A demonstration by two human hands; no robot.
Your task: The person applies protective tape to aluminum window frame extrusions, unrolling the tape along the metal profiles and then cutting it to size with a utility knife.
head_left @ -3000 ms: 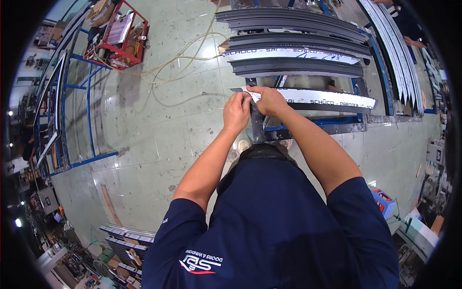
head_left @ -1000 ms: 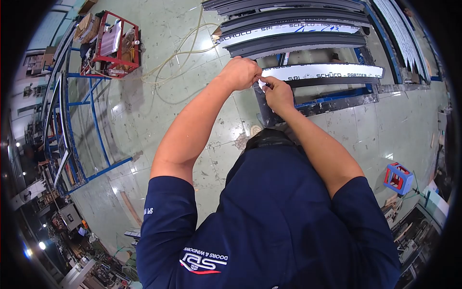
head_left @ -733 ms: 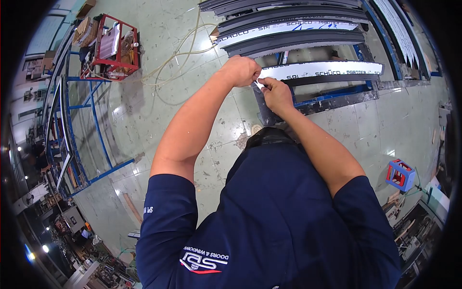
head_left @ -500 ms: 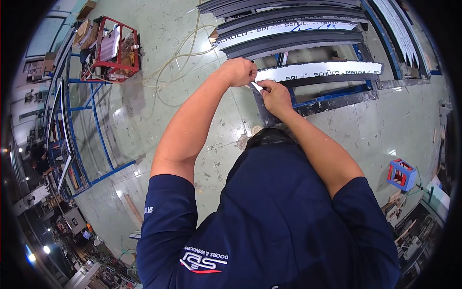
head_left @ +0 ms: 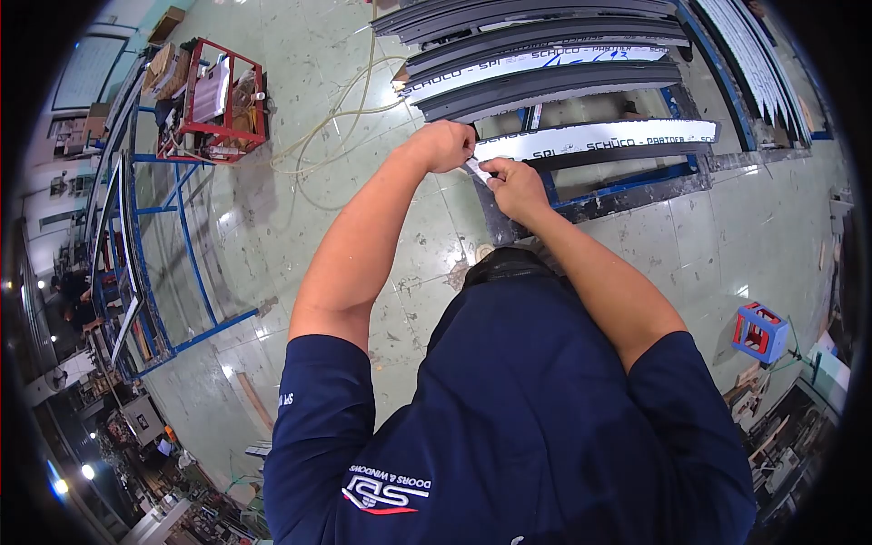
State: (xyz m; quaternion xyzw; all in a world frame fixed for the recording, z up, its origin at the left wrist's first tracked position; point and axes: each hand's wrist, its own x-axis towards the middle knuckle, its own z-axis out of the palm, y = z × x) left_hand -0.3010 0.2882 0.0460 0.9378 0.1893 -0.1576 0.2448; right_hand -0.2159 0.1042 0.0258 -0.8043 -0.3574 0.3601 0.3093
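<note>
Close to the left end of a long profile [head_left: 627,136] with printed white film, my two hands work side by side. A small white strip [head_left: 478,170] shows between them, its near end pinched in the thumb and fingers of my right hand [head_left: 520,191]. My left hand [head_left: 443,146] is closed, its fingertips at the strip's far end; what is inside its fingers is hidden. The profile lies on a dark and blue metal stand [head_left: 627,193]. Behind it rest several dark profiles [head_left: 554,91], some with the same printed film.
At the upper left stands a red metal cart [head_left: 221,136] loaded with items, near a blue frame rack [head_left: 186,245]. A pale hose [head_left: 341,113] loops over the tiled floor. More film-covered profiles [head_left: 745,73] lean at the upper right. A blue and red stool [head_left: 759,332] sits at the right.
Both hands have shifted slightly, the left one a little down and left. The white strip between them has tilted and moved slightly left and down.
</note>
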